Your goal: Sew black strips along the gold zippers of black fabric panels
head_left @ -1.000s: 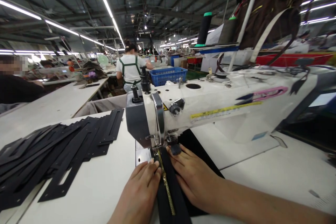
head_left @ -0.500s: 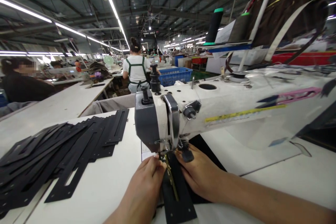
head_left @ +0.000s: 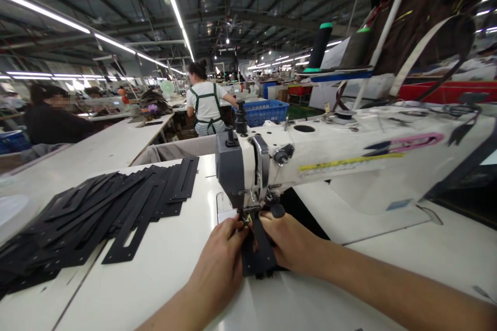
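A black slotted strip [head_left: 259,257] lies under the needle area of a white sewing machine [head_left: 248,165], its near end towards me. A short stretch of gold zipper teeth [head_left: 247,218] shows near the presser foot. My left hand [head_left: 223,251] is closed at the strip's left side, thumb and forefinger pinching beside the gold teeth. At the right edge, my right hand [head_left: 291,242] is closed on the same strip, its fingertips partly hidden by the machine's parts. A larger black piece [head_left: 301,212] lies behind my right hand.
Several black slotted strips [head_left: 128,207] are heaped on the white table [head_left: 171,279] to the left. Pink-handled snips [head_left: 415,142] rest on the machine arm. Thread cones [head_left: 320,46] stand behind it. A co-worker [head_left: 207,101] stands beyond, near a blue crate [head_left: 267,112]; another person sits left.
The strip has moved away from me under the machine, so less of its near end and gold zipper shows. Both hands stay beside it. The view has shifted slightly.
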A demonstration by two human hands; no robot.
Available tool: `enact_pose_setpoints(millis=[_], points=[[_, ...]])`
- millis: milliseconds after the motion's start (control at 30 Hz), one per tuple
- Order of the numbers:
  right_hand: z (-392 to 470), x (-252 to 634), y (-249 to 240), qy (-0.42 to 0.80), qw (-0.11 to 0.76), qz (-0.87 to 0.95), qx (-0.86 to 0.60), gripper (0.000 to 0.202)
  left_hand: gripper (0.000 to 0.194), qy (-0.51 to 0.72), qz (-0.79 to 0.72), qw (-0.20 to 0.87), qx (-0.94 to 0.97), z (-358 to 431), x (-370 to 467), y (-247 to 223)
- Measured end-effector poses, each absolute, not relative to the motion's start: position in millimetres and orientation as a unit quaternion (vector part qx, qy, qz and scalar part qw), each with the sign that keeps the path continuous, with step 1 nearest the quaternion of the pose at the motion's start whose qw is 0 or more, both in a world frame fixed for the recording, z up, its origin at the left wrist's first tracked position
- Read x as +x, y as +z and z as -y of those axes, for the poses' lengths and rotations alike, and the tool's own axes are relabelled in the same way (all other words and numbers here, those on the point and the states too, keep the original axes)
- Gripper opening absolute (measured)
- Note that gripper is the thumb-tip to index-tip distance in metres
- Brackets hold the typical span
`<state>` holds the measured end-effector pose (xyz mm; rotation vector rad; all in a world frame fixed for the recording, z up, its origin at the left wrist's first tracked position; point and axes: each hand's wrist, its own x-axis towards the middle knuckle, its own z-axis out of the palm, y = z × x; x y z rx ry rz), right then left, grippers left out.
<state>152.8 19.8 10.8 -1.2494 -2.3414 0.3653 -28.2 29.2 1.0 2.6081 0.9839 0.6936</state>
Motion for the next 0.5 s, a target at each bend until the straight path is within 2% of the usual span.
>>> enact_pose_setpoints(millis=[200, 500], points=[[-27.6, 156.9, 3.1, 0.12, 0.264, 0.793, -0.535, 0.011, 0.031, 0.217, -0.327, 0.051, 0.918, -26.5, -24.5, -5.2], [-38.7, 156.2, -8.8, 0.093, 0.236, 0.777, -0.576, 0.011, 0.019, 0.194, -0.3, 0.011, 0.934, -28.6, -22.2, 0.3]])
